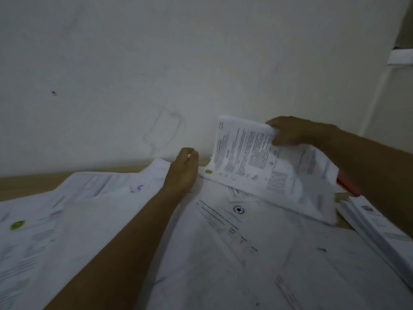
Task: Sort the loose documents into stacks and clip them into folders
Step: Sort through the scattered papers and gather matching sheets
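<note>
Loose printed documents point(223, 242) cover the wooden table point(33, 182) in overlapping sheets. My right hand point(290, 130) grips the top edge of a bundle of printed pages point(245, 153) and holds it lifted and tilted above the pile near the wall. My left hand point(183, 168) hovers over the papers just left of that bundle, its fingers curled, and I see nothing in it. A sheet with a black star emblem point(238, 209) lies flat below the lifted pages.
A red folder point(348, 186) peeks out at the right under my right forearm. A thick stack of papers point(375, 229) lies along the right edge. A white wall point(156, 74) rises directly behind the table.
</note>
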